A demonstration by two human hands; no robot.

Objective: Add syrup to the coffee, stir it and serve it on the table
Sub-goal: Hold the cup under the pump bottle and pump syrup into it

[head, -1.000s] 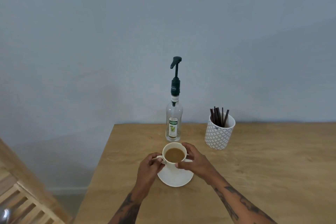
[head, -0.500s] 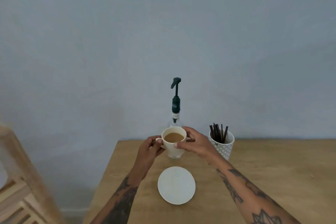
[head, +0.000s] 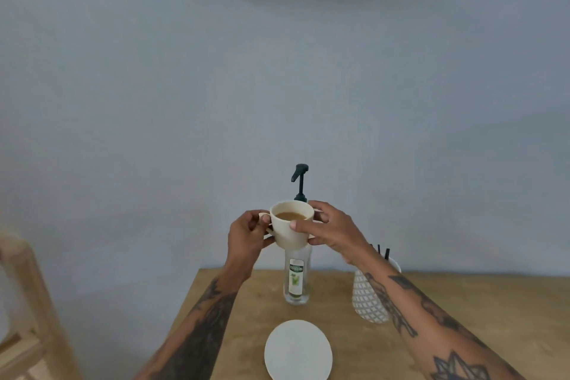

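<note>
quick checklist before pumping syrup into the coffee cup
1. Cup held by both hands, left hand at the handle, right hand on the side: ok.
2. Cup level, coffee below the rim: ok.
3. Cup under the pump spout: not ok, lower and seemingly nearer the camera.
4. A hand free to press the pump: not ok.
5. Syrup bottle upright on the table: ok.
6. Saucer bare for the cup's return: ok.

One label only, on the clear syrup bottle (head: 297,279) standing low in the frame, just right of centre. White paper with a dark green band across the top carrying pale capital letters, too blurred to read for certain. Below the band, a small green picture, also unclear. No other writing, numbers or signs legible anywhere.
</note>
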